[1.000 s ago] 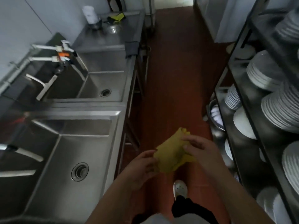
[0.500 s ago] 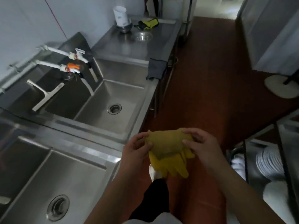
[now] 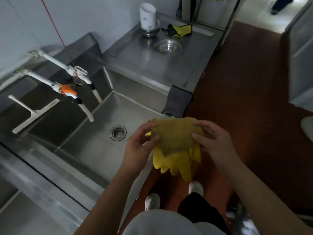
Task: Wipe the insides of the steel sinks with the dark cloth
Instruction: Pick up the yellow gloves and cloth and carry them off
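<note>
A dark grey cloth (image 3: pixel 177 101) hangs over the front rim of the far steel sink (image 3: pixel 105 150), near its right corner. That sink has a round drain (image 3: pixel 117 133) in its floor. I hold a yellow rubber glove (image 3: pixel 176 146) by its cuff over the sink's front edge. My left hand (image 3: pixel 141 145) pinches the cuff's left side and my right hand (image 3: pixel 213 141) grips its right side. The glove's fingers dangle downward. A second steel sink (image 3: pixel 25 216) shows at the lower left, mostly cut off.
White taps (image 3: pixel 79 77) with hose ends reach over the far sink from the left wall. The steel counter (image 3: pixel 152 65) behind carries a white cup on stacked bowls (image 3: pixel 148 19), a steel bowl (image 3: pixel 167 46) and a yellow-black glove (image 3: pixel 177 30). Red floor lies to the right.
The view has moved forward along the sinks, so the far sink and dark cloth are now close. Both hands still hold the yellow glove, now spread wider at the cuff.
</note>
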`<control>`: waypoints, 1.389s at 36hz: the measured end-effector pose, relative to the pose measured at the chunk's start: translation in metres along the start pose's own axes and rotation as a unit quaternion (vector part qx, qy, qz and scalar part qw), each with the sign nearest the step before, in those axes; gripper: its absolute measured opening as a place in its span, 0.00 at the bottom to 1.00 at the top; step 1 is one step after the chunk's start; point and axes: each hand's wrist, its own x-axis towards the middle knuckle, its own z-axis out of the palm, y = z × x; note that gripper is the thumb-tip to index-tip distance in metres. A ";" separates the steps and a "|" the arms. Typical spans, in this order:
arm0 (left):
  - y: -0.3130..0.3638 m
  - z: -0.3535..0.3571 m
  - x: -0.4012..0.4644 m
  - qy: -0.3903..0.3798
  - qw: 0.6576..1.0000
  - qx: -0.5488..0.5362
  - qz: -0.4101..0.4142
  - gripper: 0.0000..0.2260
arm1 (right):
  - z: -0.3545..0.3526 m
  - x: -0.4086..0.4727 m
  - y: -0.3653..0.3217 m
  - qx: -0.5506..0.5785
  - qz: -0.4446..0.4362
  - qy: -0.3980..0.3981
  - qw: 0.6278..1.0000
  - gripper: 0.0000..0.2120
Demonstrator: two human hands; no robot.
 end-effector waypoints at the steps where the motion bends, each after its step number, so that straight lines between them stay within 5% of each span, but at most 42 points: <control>1: -0.002 0.003 0.009 0.012 1.000 -0.008 -0.005 0.15 | -0.002 0.016 0.000 0.007 0.007 -0.019 1.000 0.16; 12: -0.038 0.071 0.075 0.208 0.965 -0.105 -0.119 0.18 | -0.041 0.190 0.003 -0.062 0.078 -0.295 0.950 0.22; 21: -0.048 0.091 0.141 0.287 0.950 -0.108 -0.058 0.23 | -0.029 0.316 -0.014 -0.135 0.070 -0.480 0.864 0.26; 25: -0.107 0.092 0.170 0.400 0.895 -0.059 -0.190 0.26 | 0.001 0.343 0.039 -0.268 0.100 -0.499 0.818 0.29; 29: -0.149 0.095 0.168 0.402 0.870 0.033 -0.284 0.29 | 0.018 0.347 0.084 -0.345 0.101 -0.534 0.765 0.27; 35: -0.153 0.083 0.145 0.453 0.834 0.033 -0.313 0.30 | 0.027 0.344 0.097 -0.322 0.143 -0.542 0.763 0.25; 39: -0.155 0.078 0.140 0.414 0.849 -0.010 -0.328 0.34 | 0.026 0.338 0.101 -0.360 0.108 -0.534 0.757 0.24; 50: -0.148 0.102 0.133 0.387 0.832 0.259 -0.302 0.27 | 0.003 0.316 0.099 -0.490 -0.075 -0.559 0.664 0.29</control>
